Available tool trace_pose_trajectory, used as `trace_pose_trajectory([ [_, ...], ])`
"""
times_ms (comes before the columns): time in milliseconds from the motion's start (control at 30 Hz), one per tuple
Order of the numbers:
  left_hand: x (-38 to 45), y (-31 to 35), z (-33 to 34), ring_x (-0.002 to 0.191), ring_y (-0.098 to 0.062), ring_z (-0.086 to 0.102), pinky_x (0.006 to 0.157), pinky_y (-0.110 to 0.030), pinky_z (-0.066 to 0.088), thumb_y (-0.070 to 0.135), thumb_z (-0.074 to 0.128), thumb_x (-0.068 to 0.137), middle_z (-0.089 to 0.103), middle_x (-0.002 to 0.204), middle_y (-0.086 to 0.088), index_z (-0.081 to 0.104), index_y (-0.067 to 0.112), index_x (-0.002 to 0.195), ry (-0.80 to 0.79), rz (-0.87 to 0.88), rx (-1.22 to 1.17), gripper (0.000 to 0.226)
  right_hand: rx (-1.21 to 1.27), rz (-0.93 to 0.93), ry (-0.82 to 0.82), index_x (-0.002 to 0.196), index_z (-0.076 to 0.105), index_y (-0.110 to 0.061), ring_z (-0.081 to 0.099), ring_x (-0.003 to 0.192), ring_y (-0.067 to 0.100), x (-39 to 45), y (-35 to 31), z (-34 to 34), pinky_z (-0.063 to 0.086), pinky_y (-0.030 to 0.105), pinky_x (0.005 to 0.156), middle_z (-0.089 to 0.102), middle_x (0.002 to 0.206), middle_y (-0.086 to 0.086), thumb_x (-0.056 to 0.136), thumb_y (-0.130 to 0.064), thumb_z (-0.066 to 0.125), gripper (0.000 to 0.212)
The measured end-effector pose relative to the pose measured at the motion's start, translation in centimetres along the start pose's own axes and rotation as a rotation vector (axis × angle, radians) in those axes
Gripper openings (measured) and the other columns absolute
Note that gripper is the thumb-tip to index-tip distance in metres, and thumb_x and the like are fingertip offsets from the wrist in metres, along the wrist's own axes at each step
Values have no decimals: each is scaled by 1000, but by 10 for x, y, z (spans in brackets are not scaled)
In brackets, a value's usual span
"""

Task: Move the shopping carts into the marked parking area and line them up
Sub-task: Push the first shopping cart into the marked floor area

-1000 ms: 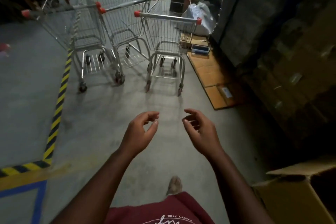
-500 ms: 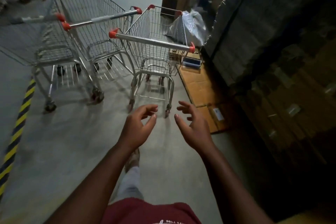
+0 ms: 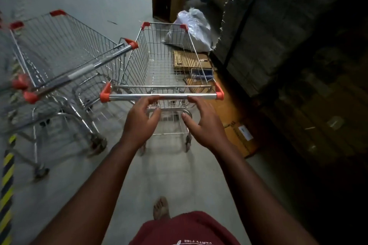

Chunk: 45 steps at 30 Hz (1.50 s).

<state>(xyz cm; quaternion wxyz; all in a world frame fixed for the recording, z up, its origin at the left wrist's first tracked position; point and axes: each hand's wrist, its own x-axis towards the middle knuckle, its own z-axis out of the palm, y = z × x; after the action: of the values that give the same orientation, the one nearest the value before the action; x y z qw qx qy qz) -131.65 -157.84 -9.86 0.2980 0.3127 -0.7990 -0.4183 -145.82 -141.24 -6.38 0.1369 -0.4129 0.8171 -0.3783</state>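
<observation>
Both hands reaching onto the push handle (image 3: 162, 96) of the nearest shopping cart (image 3: 165, 61): left hand (image 3: 140, 120) with fingers curling over the bar just left of its middle, thumb spread below and not yet wrapped; right hand (image 3: 205, 123) mirroring it just right of the middle, fingertips on or at the bar, thumb likewise spread beneath. Grip on each side standing wide and half-formed, touching rather than clamping; full closure around the bar not visible.

Nearest shopping cart standing straight ahead, empty, basket pointing away, with flattened cardboard (image 3: 190, 60) and a white plastic bag (image 3: 194, 28) just beyond and to the right of it. Second shopping cart (image 3: 65, 53) standing to the left of the nearest cart, angled, its handle end almost meeting the nearest cart's left side; whether touching, impossible to tell. Part of a third cart showing blurred at the far left edge. Yellow-and-black floor tape (image 3: 7, 185) running well to the left of the nearest cart, probably marking the parking area.

Judging the step in hand as taking hold of the first cart. Next move likely calling for closing fingers and thumbs round the bar, then drawing back or swinging left, clearing the neighbouring cart's handle and the cardboard before steering toward the tape.
</observation>
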Motion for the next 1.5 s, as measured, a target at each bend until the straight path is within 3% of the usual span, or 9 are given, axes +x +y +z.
trace_pose_trajectory([
  [100, 50, -33, -1, 154, -24, 31, 127, -49, 21, 39, 58, 103, 42, 162, -5, 46, 18, 153, -156, -79, 320, 55, -199, 26, -28, 154, 43, -33, 39, 147, 16, 58, 9, 6, 29, 48, 124, 50, 155, -7, 96, -48, 69, 65],
  [167, 72, -55, 1, 161, -22, 10, 127, -52, -2, 43, 46, 108, 28, 170, -4, 37, 17, 159, -277, -173, 475, 58, -325, 65, -141, 155, 42, -31, 43, 148, 20, 91, 19, 14, 15, 53, 130, 52, 155, -4, 97, -56, 65, 67],
  [233, 84, -70, 5, 160, -22, 15, 126, -51, -7, 42, 45, 109, 38, 165, -4, 44, 18, 155, -315, -145, 531, 52, -379, 92, -247, 148, 51, -30, 51, 140, 22, 113, 32, 27, 15, 55, 128, 61, 146, -4, 97, -63, 60, 62],
  [367, 98, -80, 11, 129, -23, 54, 116, -46, 14, 46, 50, 105, 68, 127, 6, 66, 31, 131, -263, -20, 550, 34, -515, 72, -187, 110, 70, -34, 62, 108, 20, 135, 58, 49, 37, 47, 107, 70, 104, -9, 90, -81, 49, 55],
  [533, 103, -82, 20, 118, -21, 53, 102, -40, 17, 44, 54, 104, 66, 115, 11, 68, 35, 123, -252, -5, 568, 25, -696, 112, -223, 79, 64, -28, 59, 73, 16, 156, 69, 49, 44, 39, 83, 56, 68, -12, 74, -104, 30, 83],
  [733, 85, -82, 26, 115, -19, 54, 98, -39, 18, 43, 58, 101, 64, 109, 13, 68, 37, 121, -248, 30, 508, 22, -679, 108, -148, 82, 70, -27, 57, 67, 12, 132, 79, 48, 39, 37, 76, 59, 66, -11, 75, -105, 29, 88],
  [933, 47, -81, 32, 110, -20, 57, 102, -44, 25, 44, 63, 98, 65, 106, 13, 68, 37, 116, -242, 87, 490, 20, -646, 70, -53, 76, 65, -28, 58, 78, 13, 74, 96, 43, 34, 41, 96, 61, 71, -12, 78, -98, 39, 75],
  [1267, -45, -44, 43, 106, -19, 57, 100, -40, 23, 43, 64, 99, 65, 100, 14, 69, 36, 115, -246, 125, 469, 19, -702, 60, 57, 71, 60, -28, 60, 76, 18, -29, 106, 24, 33, 40, 87, 62, 70, -10, 75, -96, 46, 70],
  [1500, -130, -14, 57, 111, -14, 58, 105, -41, 22, 46, 61, 100, 68, 105, 17, 68, 40, 118, -251, 110, 503, 20, -658, 17, 33, 74, 59, -28, 61, 80, 18, -120, 117, -2, 34, 45, 103, 61, 73, -11, 85, -92, 39, 68],
])
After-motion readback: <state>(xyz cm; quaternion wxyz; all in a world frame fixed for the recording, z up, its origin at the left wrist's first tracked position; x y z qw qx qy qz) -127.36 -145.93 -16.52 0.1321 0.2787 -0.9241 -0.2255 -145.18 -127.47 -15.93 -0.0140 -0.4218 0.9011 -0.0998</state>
